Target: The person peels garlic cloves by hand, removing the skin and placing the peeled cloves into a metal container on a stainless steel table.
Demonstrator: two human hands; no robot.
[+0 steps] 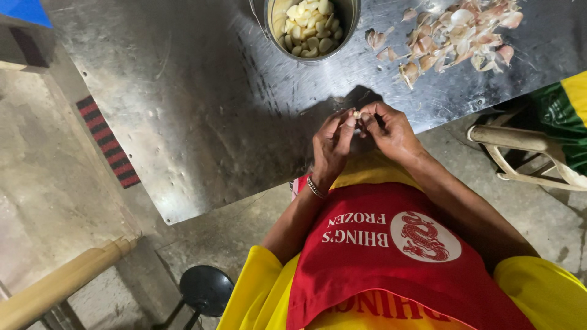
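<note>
A small pale garlic clove sits pinched between the fingertips of both hands, just above the near edge of the scratched steel tabletop. The left hand, with a thin metal bangle at its wrist, and the right hand are brought together, each closed on the one clove. This looks like the peeling step: the skin is being worked loose with the nails. Finishing it would call for a firm grip on one end while the other hand strips the husk away, though how much skin remains is too small to tell.

Beyond the hands stands one round metal pot holding many peeled cloves, too many to count exactly. To the right of it lies one loose heap of pinkish papery garlic skins. One pale plastic chair stands at the right, one black round stool below, and one wooden handle at the lower left.
</note>
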